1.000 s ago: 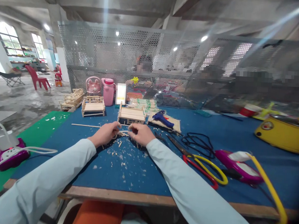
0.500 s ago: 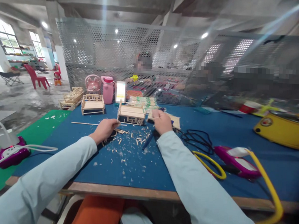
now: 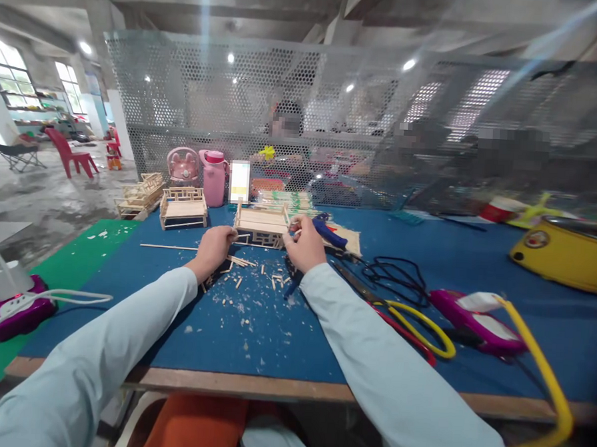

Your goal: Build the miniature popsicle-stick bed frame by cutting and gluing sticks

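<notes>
A small model bed made of wooden sticks (image 3: 261, 220) stands on the blue table mat between my hands. My left hand (image 3: 213, 251) is closed at its left front corner, and a short thin wooden stick (image 3: 242, 238) shows at the fingertips. At the right end of the model, my right hand (image 3: 306, 245) is pinched against the frame; the fingers partly hide that corner. A blue glue gun (image 3: 332, 232) lies just behind my right hand. Several cut stick pieces (image 3: 240, 262) and pale scraps are scattered in front of the model.
Another stick model (image 3: 184, 207) stands at left, with more stacked beyond it. Behind are a pink bottle (image 3: 213, 179), a phone (image 3: 239, 182) and stick bundles (image 3: 284, 201). Right: black cable (image 3: 400, 282), red-handled tool (image 3: 413, 336), purple power strip (image 3: 473, 319), yellow pot (image 3: 561, 257).
My right hand has moved left from beside the glue gun to the model's right end, uncovering the glue gun and the red-handled tool. My left hand has shifted slightly up, toward the model.
</notes>
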Available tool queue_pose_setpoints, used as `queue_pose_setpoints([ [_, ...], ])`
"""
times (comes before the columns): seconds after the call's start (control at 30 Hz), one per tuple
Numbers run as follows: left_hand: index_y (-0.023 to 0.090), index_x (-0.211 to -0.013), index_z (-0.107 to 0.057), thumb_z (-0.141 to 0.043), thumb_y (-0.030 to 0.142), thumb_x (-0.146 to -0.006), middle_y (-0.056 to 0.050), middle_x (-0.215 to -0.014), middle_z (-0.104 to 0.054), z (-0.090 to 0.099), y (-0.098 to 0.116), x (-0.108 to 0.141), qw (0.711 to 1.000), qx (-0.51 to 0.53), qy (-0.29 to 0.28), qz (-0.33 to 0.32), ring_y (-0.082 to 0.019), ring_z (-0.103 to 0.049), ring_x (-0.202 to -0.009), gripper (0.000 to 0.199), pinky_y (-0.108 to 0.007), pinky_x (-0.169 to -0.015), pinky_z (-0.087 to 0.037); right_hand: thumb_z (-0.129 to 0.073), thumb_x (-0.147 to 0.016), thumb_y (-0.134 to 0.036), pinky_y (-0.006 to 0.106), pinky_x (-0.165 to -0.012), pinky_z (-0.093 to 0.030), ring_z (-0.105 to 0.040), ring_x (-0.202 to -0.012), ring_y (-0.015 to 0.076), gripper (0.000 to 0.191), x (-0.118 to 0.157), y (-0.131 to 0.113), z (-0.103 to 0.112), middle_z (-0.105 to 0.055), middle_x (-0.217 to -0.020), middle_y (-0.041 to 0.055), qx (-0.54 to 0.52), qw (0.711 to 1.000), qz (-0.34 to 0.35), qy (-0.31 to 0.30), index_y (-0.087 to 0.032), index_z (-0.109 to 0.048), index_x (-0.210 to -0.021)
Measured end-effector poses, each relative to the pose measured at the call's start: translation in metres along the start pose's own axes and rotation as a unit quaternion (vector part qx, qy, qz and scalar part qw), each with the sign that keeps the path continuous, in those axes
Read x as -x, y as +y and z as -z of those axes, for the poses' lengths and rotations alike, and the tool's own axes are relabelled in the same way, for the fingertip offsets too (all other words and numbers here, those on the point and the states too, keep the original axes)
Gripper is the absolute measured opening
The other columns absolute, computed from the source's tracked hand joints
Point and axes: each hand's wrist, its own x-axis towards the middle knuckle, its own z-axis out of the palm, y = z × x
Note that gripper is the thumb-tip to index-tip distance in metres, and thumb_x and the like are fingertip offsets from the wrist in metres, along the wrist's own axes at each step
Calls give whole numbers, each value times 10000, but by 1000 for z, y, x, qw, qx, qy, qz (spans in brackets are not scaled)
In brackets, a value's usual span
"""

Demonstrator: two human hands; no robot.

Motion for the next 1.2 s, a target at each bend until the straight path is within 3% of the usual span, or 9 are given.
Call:
queue_pose_setpoints([
  [0.1, 174, -786, -622, -485, 140, -765, -55, -789, -676, 1, -2, -3, 1000, 14, 3, -1, -171, -602, -753, 143, -248, -677, -419, -508, -672, -253, 297, -633, -426, -485, -619, 142, 323, 0, 2, -2, -539, -792, 40, -8, 1000, -30, 7, -185, -467, -985],
  [0.23, 176, -762, -606, -488, 141, -760, -49, -777, -673, 2, -4, -6, 1000, 10, -3, -9, -171, -601, -754, 122, -241, -667, -412, -513, -701, -281, 309, -641, -434, -505, -586, 139, 341, -1, 5, -4, -584, -837, 58, -5, 998, -56, -37, -182, -480, -1025],
  [0.47, 169, -733, -592, -484, 132, -755, -41, -758, -671, 2, -11, -8, 1000, 17, 4, -19, -163, -602, -738, 116, -226, -640, -397, -484, -731, -247, 310, -675, -439, -543, -616, 151, 268, -1, 6, -3, -615, -845, 64, -5, 998, -42, -40, -182, -521, -989],
  [1.2, 171, -708, -576, -461, 121, -760, -43, -754, -663, 2, -10, -8, 1000, 11, -1, -18, -149, -584, -709, 137, -226, -638, -395, -497, -689, -252, 309, -635, -433, -499, -556, 134, 338, 1, 5, -3, -597, -849, 64, -3, 998, -60, -34, -182, -503, -1019],
])
